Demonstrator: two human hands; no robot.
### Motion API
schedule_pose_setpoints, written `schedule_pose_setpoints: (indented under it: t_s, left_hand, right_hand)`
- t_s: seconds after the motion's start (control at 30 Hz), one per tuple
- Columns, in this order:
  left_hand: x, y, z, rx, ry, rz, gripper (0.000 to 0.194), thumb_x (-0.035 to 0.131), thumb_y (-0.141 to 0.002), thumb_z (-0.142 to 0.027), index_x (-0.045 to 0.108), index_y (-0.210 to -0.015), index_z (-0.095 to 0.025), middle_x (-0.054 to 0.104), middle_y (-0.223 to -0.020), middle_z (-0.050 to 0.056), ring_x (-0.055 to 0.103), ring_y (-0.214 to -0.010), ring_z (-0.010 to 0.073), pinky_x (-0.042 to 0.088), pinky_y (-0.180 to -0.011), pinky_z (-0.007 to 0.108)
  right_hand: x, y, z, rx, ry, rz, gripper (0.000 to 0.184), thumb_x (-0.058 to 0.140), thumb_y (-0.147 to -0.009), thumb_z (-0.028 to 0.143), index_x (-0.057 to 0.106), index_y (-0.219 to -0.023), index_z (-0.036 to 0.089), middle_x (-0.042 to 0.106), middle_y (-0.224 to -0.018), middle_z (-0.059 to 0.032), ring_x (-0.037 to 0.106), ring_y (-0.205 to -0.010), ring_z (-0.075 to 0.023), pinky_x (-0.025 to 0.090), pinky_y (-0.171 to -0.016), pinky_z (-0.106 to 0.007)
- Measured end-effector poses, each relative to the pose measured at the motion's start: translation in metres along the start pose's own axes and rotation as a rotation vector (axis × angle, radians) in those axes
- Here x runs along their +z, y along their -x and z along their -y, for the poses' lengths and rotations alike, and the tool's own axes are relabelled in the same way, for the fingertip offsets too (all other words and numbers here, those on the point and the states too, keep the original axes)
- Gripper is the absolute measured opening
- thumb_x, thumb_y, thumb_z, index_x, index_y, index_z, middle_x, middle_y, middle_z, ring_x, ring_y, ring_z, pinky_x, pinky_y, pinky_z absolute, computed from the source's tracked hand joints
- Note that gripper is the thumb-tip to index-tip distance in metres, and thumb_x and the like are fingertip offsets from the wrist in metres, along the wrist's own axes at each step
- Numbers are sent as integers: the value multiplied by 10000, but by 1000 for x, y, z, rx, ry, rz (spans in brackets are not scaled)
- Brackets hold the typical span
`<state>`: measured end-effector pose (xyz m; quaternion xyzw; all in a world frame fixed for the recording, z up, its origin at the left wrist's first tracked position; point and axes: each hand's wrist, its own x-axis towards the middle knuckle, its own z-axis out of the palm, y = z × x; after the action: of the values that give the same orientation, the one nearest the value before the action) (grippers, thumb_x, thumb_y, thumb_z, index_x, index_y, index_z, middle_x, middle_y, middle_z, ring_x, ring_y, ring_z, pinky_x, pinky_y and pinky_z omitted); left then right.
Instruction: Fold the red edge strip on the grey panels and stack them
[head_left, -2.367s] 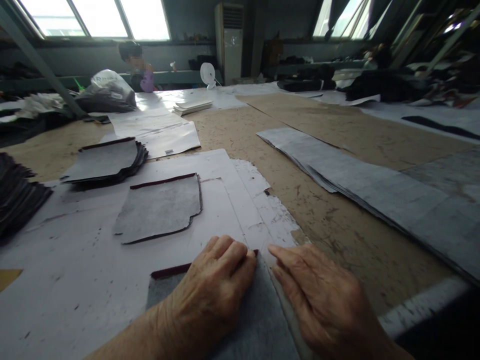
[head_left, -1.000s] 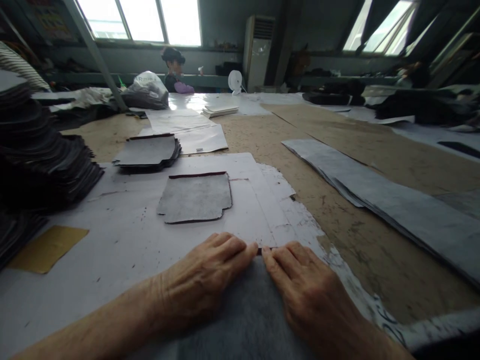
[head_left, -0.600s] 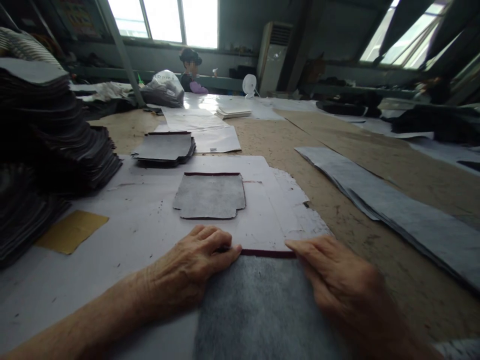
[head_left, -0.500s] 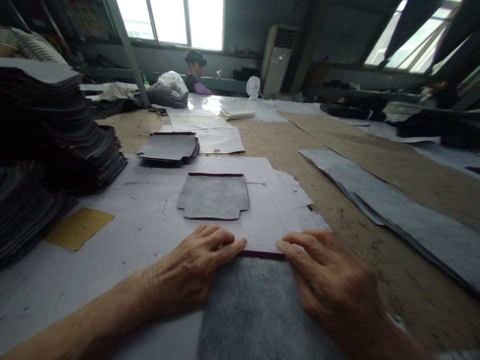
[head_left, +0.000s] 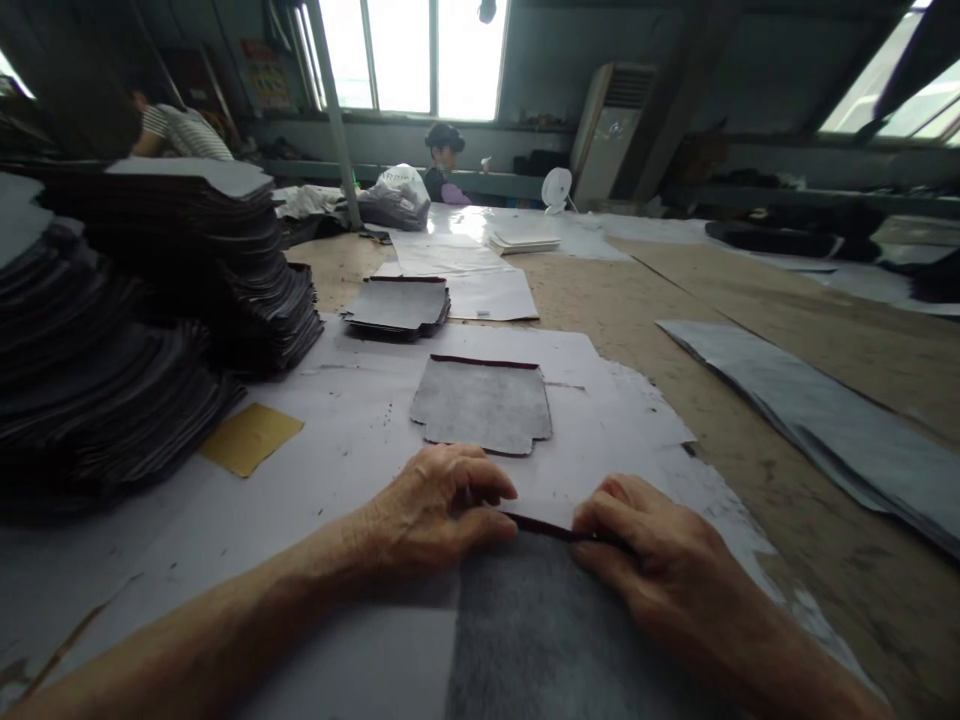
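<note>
A grey sheet of backed material with a dark red folded edge lies in front of me, its near end running out of view. My right hand pinches that edge between thumb and fingers, lifting it slightly at the right. At the left end of the same edge is my left hand, thumb on the sheet and fingers curled over the border in a loose grip. Just beyond both hands, a smaller grey notched piece with a dark red top strip lies flat on the white paper.
Tall stacks of dark sheets stand at the left, near a yellow card. Farther back sits a small pile of notched pieces. Long grey strips lie on the right. Across the table are a white fan and a person.
Both hands have gone from pressing flat along the dark red edge to gripping it, and the right side of the edge is raised. The view has swung left.
</note>
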<state>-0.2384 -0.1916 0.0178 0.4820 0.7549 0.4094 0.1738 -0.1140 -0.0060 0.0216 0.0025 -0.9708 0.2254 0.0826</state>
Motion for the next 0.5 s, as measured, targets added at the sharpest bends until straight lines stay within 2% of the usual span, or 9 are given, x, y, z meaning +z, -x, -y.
schedule_pose_setpoints:
  t_s: [0.1,0.27,0.37,0.5]
  left_hand:
    - [3,-3,0,-7,68,-7,82,625,-770,-195,694,-762,-151,611,-673,-1,543,-647,109,396,-621,216]
    - [6,-3,1,-109,162,-68,51,667,-705,-147,690,-661,-157,581,-569,-29,508,-553,84,356,-531,187]
    - [6,-2,1,8,94,-139,77,654,-677,-87,670,-636,-151,576,-589,-24,524,-590,89,370,-576,193]
    - [-2,2,3,146,-65,-212,105,605,-691,-77,621,-617,-149,559,-604,-13,523,-620,106,372,-632,222]
  right_hand:
    - [-5,-1,4,-3,-15,-3,126,494,-778,119,538,-690,198,546,-755,2,539,-710,-129,412,-637,-267]
    - [-8,-5,8,-29,-2,68,99,522,-777,141,552,-723,219,579,-744,32,564,-700,-108,417,-616,-219]
    - [1,-11,10,-90,-18,68,144,475,-836,182,588,-771,243,595,-735,38,577,-678,-102,411,-588,-206]
    - [10,-19,10,-151,42,32,255,401,-879,187,560,-682,217,579,-677,22,561,-608,-104,387,-545,-210]
